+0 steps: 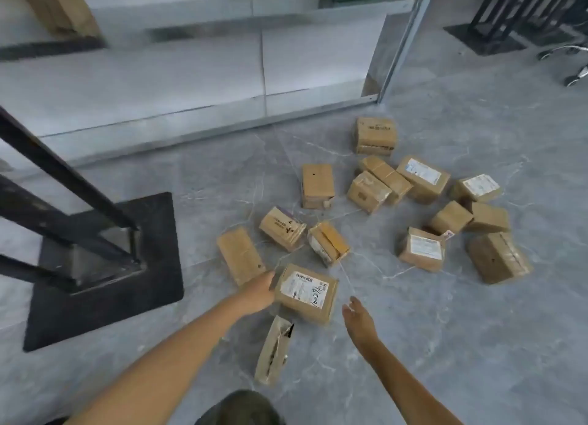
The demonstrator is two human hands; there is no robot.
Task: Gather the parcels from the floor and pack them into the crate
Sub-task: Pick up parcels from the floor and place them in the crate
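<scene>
One labelled parcel (305, 292) on floor (445, 345), nearest of the scatter. Left hand (259, 292) against its left side, grip unclear; right hand (358, 316) open, just beside. Clamp opposite side, lift level; crate not visible.

floor (445, 345) bare at right | parcels (423, 179) crowd ahead | black stand base (105, 297) left

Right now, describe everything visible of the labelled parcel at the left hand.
The labelled parcel is a closed brown cardboard box with a white shipping label and handwriting on its top face. It sits at the near side of the scattered boxes on the grey floor. The left hand grips its left edge; the open right hand is apart from it.
</scene>
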